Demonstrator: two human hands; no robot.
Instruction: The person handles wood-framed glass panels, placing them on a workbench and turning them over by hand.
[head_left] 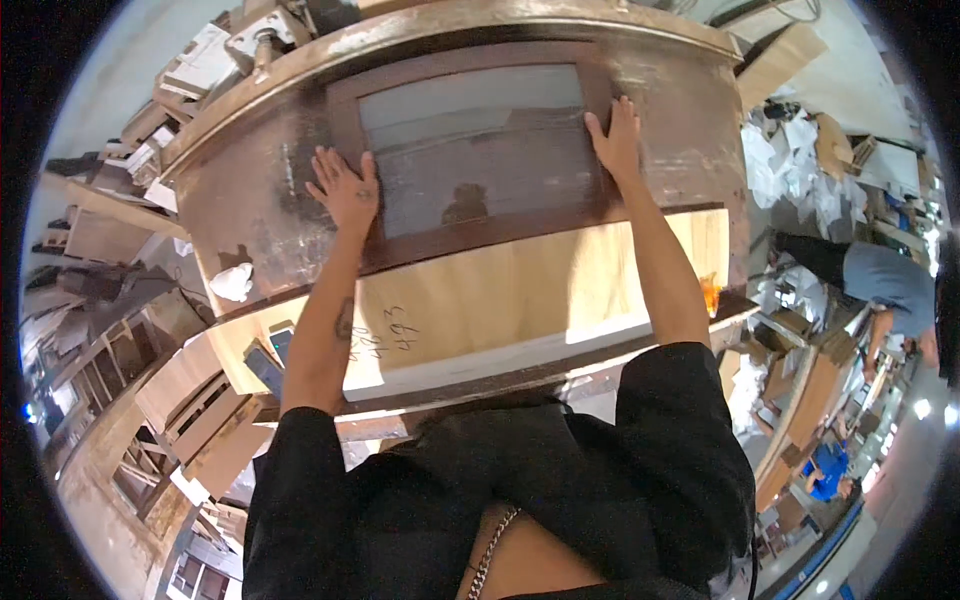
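A dark brown wooden frame (345,115) with a glossy glass panel (470,140) set in it lies flat on the workbench (690,130). My left hand (346,190) rests with fingers spread at the frame's left side. Against the right side lies my right hand (617,140), its thumb apart from the other fingers, which point away from me. Neither hand grips anything. In front of the frame, a pale wooden board (490,300) with handwritten marks stretches beneath both forearms.
A crumpled white wad (232,283) sits at the bench's left. Two dark phone-like objects (266,366) lie near my left forearm, and a small orange item (710,294) by the right one. Wood scraps, white sheets (790,160) and a bending person (890,285) surround the bench.
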